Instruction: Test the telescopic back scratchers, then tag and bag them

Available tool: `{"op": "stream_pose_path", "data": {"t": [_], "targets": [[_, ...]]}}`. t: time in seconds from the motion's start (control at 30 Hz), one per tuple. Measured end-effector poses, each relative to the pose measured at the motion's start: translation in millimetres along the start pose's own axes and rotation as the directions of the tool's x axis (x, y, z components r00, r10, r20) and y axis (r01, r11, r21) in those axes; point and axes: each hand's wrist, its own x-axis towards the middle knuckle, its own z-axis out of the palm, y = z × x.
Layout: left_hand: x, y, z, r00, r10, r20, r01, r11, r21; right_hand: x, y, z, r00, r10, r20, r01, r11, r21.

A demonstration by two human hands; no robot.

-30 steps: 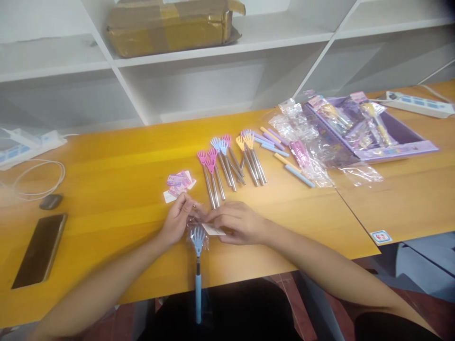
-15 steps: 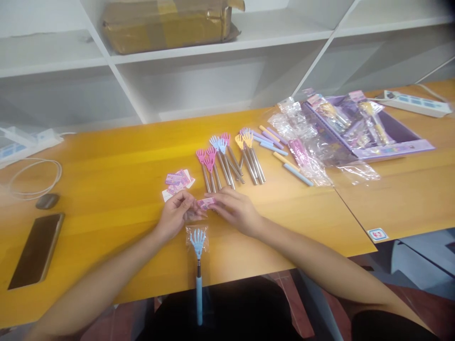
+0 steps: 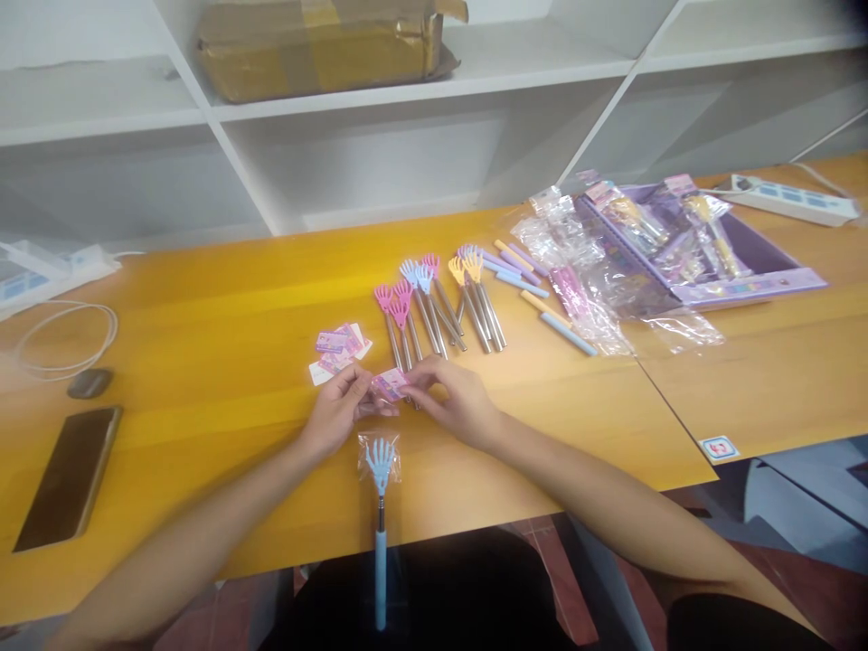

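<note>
Pinched between the thumb and fingers of the right hand (image 3: 462, 404) is one end of a small pink-and-purple printed card (image 3: 391, 384); its other end meets the left hand (image 3: 334, 411), whose fingertips are closed on thin clear plastic (image 3: 381, 410). Just below, toward the person, a light-blue claw-headed scratcher (image 3: 381, 466) sits in a transparent bag (image 3: 397, 443), its handle reaching past the edge of the yellow-brown wooden table (image 3: 203, 362). Beyond the left hand lies a loose pile of similar cards (image 3: 343, 344); beyond the right, pink, blue and yellow claw-headed scratchers with bare metal shafts (image 3: 425, 282). Farther right lie pastel tubes (image 3: 523, 285), crumpled clear bags (image 3: 562, 240) and an open purple box (image 3: 752, 287) holding bagged pieces (image 3: 720, 244).
</note>
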Motion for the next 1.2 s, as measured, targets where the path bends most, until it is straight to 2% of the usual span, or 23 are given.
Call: {"op": "stream_pose_path", "data": {"t": [0.2, 0.47, 0.73, 1.0, 1.2], "targets": [[-1.6, -2.5, -1.7, 1.0, 0.019, 0.022, -0.02, 0.998, 0.057, -1.0, -1.2, 0.2, 1.0, 0.011, 0.001, -0.011, 1.0, 0.011], [-0.7, -6.3, -3.2, 0.999, 0.03, -0.028, -0.03, 0.999, -0.026, 2.2, -3.9, -2.2, 1.0, 0.002, 0.008, -0.002, 1.0, 0.026], [-2.1, -4.1, -1.9, 1.0, 0.006, 0.021, -0.005, 1.0, -0.017, 2.6, -4.6, -2.0, 0.995, 0.09, -0.04, -0.086, 0.991, 0.101], [-1.3, -2.4, -1.6, 0.998, 0.003, 0.062, -0.002, 1.0, -0.024, 0.7, -3.0, 2.4, 0.992, 0.093, -0.088, -0.084, 0.991, 0.105], [-2.2, 0.0, 0.3, 0.999, -0.003, 0.045, 0.003, 1.0, -0.009, 2.3, -1.6, 1.3, 0.998, 0.043, -0.049, -0.038, 0.994, 0.107]]}}
